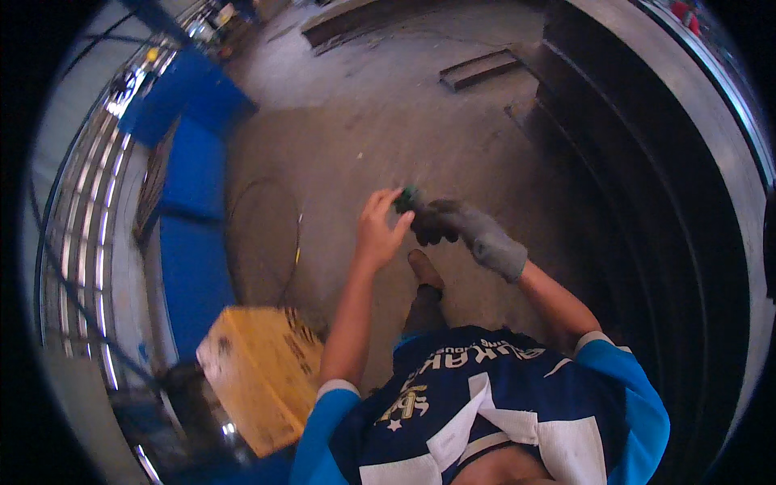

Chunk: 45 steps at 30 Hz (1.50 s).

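Grey glove on my right hand, grip unclear; left hand bare, fingers closed round dark green item between them.

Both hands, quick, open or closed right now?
Left hand: closed on a small dark green thing.
Right hand: gloved, fingers curled; whether it holds anything can't be told.

The one view looks steeply down from the wearer's head, wide and fisheye-bent, its top edge facing forward. The bare left hand and gloved right hand lie near its middle; the shirt is closer, below the hands, the floor farther, beyond them.
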{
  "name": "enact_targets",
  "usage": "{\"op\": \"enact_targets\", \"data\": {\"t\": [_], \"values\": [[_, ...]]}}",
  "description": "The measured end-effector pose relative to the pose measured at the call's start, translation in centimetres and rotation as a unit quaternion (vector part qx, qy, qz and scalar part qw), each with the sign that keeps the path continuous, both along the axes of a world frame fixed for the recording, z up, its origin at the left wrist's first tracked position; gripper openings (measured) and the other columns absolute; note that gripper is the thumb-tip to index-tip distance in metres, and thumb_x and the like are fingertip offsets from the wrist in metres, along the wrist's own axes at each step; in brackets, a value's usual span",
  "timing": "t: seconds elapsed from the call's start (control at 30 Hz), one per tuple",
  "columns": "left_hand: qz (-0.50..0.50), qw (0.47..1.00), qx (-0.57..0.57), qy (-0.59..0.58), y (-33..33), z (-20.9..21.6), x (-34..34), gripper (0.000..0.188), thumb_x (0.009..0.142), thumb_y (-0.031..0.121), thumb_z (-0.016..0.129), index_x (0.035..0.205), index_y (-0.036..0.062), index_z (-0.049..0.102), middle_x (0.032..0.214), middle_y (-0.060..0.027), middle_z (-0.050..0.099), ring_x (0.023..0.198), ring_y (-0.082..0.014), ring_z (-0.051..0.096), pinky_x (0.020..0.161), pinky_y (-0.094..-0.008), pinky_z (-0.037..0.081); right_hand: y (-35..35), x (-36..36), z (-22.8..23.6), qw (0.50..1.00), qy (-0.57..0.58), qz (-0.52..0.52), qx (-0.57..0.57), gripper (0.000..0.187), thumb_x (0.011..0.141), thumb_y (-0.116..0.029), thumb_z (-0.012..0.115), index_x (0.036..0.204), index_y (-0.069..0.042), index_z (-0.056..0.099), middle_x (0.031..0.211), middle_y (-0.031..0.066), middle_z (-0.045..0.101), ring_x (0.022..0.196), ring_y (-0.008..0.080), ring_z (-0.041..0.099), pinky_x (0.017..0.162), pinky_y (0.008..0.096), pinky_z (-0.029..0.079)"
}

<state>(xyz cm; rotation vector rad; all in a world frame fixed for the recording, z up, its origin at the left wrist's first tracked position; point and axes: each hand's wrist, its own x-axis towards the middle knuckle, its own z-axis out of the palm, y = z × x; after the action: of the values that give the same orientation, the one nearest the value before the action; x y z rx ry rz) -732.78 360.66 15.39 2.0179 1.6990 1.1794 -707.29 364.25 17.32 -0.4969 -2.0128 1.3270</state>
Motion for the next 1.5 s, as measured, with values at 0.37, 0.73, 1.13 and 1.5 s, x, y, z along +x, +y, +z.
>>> {"op": "enact_targets", "data": {"t": [0.37, 0.73, 1.13, 1.5], "values": [[-0.146, 0.972, -0.163, 0.088, 36.9, -3.8, -7.6, 0.044, 0.079, 0.03, 0.09, 0.111, 0.0066, 0.07, 0.114, -0.0111, 0.068, 0.111, -0.0318, 0.066, 0.098, -0.0449, 0.05, 29.6, -6.6, -2.2, 0.988, -0.107, -0.102, -0.047, 0.029, 0.102, -0.018, 0.055, 0.12, -0.006, 0.073, 0.108, 0.0101, 0.072, 0.091, 0.0235, 0.069, 0.083, 0.0385, 0.054], [-0.176, 0.948, -0.164, 0.208, 72.9, -8.8, -6.8, 0.038, 0.082, 0.032, 0.09, 0.091, -0.0002, 0.072, 0.094, -0.0175, 0.073, 0.09, -0.0388, 0.069, 0.082, -0.0471, 0.054, 61.5, -8.2, -9.7, 0.921, -0.054, -0.141, -0.36, 0.026, 0.095, -0.017, 0.061, 0.116, -0.006, 0.071, 0.108, 0.0115, 0.071, 0.096, 0.0277, 0.07, 0.081, 0.0416, 0.054], [-0.055, 0.979, -0.105, 0.168, 105.6, -10.7, -9.9, 0.033, 0.079, 0.023, 0.082, 0.076, 0.0001, 0.058, 0.08, -0.0203, 0.063, 0.075, -0.0414, 0.061, 0.071, -0.0511, 0.05, 100.5, -13.8, -14.6, 0.934, -0.284, -0.198, 0.085, 0.036, 0.092, -0.018, 0.062, 0.126, -0.016, 0.072, 0.113, 0.0164, 0.07, 0.099, 0.0377, 0.071, 0.085, 0.0504, 0.054], [-0.205, 0.901, -0.352, -0.147, 135.9, -14.0, 7.4, 0.028, 0.092, 0.012, 0.071, 0.086, 0.0049, 0.044, 0.072, -0.0067, 0.05, 0.06, -0.0182, 0.058, 0.045, -0.0368, 0.048, 121.8, 1.4, -17.3, 0.843, -0.337, -0.42, -0.015, 0.03, 0.091, -0.019, 0.063, 0.118, -0.011, 0.073, 0.11, 0.0199, 0.073, 0.104, 0.0414, 0.07, 0.087, 0.0479, 0.054]]}}
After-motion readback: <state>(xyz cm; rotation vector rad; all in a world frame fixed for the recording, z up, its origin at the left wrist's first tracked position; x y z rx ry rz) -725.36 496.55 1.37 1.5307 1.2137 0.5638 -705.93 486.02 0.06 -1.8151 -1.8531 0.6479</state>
